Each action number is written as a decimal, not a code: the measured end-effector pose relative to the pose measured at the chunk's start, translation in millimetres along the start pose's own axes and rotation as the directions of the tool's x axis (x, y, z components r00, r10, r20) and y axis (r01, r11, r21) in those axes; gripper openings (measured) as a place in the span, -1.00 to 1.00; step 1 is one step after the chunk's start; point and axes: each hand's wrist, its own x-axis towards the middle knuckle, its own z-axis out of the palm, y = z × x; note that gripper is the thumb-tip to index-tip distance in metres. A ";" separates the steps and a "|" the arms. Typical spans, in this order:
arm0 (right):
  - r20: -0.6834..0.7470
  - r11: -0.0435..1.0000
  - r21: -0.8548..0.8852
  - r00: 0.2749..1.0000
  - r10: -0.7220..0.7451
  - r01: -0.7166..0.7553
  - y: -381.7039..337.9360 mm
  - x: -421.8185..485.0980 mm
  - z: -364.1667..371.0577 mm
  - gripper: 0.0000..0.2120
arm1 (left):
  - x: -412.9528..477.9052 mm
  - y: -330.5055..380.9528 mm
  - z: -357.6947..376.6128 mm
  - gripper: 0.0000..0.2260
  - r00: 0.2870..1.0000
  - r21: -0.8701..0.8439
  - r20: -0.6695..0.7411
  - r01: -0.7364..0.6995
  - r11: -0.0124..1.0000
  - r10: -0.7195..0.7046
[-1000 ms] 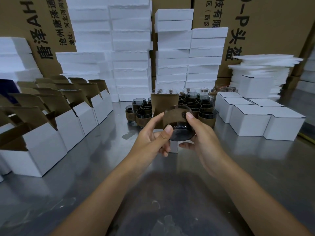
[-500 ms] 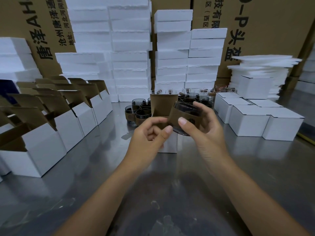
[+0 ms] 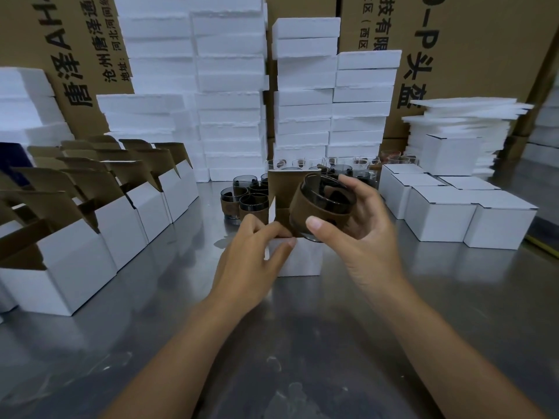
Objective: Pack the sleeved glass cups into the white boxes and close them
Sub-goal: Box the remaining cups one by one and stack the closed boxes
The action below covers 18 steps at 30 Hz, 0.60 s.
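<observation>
A: How should the cup (image 3: 322,204) be seated?

B: Tipped upright and lowered straight into the open box (image 3: 295,255) at mid-tabletop (image 3: 302,343), steadied by the left hand (image 3: 251,261), fingers pinched on its front rim.

A: Its present orientation?

B: It is clasped by the right hand (image 3: 360,234), tilted above the box, axis slanted, mouth pointed up toward the far right corner.

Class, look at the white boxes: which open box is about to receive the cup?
The open box at centre, directly beneath the sleeved cup in the right hand; the left hand steadies it. Other open boxes stand untouched at left.
</observation>
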 end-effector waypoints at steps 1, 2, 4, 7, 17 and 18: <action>0.008 1.000 -0.023 1.000 -0.013 0.013 0.0 0.0 0.1 -0.41 | -0.7 1.5 0.0 -0.89 1.000 -0.011 0.013 -0.023 1.000 0.023; 0.016 0.999 -0.043 1.000 -0.024 0.025 0.1 -0.1 0.4 -0.42 | -1.5 3.0 0.4 -0.92 0.999 -0.023 0.027 -0.043 0.999 0.043; 0.025 0.997 -0.064 0.999 -0.035 0.037 1.5 -0.3 1.1 -0.42 | -3.0 5.0 1.8 -0.92 0.996 -0.040 0.046 -0.076 0.996 0.078; 0.020 0.996 -0.077 0.999 -0.038 0.039 4.6 0.2 0.3 -0.41 | -4.6 5.4 4.3 -0.84 0.990 -0.034 0.039 -0.134 0.990 0.135; -0.017 0.974 -0.209 0.996 -0.090 0.085 7.5 -2.0 -2.0 -0.42 | -5.9 6.9 3.5 -0.90 0.972 -0.038 -0.011 -0.236 0.971 0.236; -0.003 0.965 -0.238 0.993 -0.117 0.113 6.6 -2.9 -1.8 -0.46 | -5.9 6.2 3.7 -0.90 0.972 -0.036 -0.011 -0.237 0.971 0.236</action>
